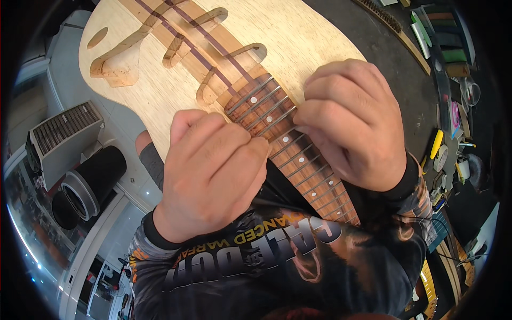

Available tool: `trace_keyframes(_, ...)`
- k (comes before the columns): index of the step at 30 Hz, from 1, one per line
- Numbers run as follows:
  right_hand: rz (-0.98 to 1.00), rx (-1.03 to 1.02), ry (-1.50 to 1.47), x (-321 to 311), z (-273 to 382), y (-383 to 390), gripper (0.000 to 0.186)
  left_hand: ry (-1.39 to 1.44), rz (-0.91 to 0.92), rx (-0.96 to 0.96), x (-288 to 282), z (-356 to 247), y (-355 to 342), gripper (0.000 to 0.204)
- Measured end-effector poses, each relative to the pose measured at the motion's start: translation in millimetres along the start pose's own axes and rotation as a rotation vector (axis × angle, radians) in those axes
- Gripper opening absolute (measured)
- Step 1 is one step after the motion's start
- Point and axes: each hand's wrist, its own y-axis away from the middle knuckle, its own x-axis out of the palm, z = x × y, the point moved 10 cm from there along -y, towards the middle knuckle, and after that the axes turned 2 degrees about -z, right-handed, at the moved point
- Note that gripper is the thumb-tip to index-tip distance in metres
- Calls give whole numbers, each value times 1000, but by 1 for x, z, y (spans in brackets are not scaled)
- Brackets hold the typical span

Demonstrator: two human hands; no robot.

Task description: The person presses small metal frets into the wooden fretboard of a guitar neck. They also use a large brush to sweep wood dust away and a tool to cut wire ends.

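An unpainted electric guitar body [298,37] of pale wood lies in front of me, with routed cavities and dark stripes down its middle. Its dark brown fretboard [309,168], with metal frets and white dot markers, runs down toward my torso. My left hand [213,168] is closed at the fretboard's left edge, near the body end. Across from it, my right hand [354,120] has its fingers curled, thumb and fingertips pressed together at the right edge. Whatever either set of fingers may pinch is hidden.
Under the guitar's far side is a dark bench [373,45] bearing a wooden-handled brush [408,45]. Tools crowd the right side, among them a yellow-handled one [436,144]. At left stand a slatted grey box [66,125] and a black cylinder [101,173]. Another guitar [426,285] shows lower right.
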Motion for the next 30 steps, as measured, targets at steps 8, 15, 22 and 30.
trace_keyframes(8,-2,-1,3,-1,1,3,32,5,15,5,0,-1,0,30)
trace_keyframes(15,-30,-9,28,-4,-6,-2,32,-20,12,6,1,0,-5,30)
trace_keyframes(22,-29,13,48,-5,-12,-2,32,-31,1,24,5,3,-12,29)
trace_keyframes(30,-25,10,13,-5,-13,-2,31,-26,-8,42,6,3,-14,30)
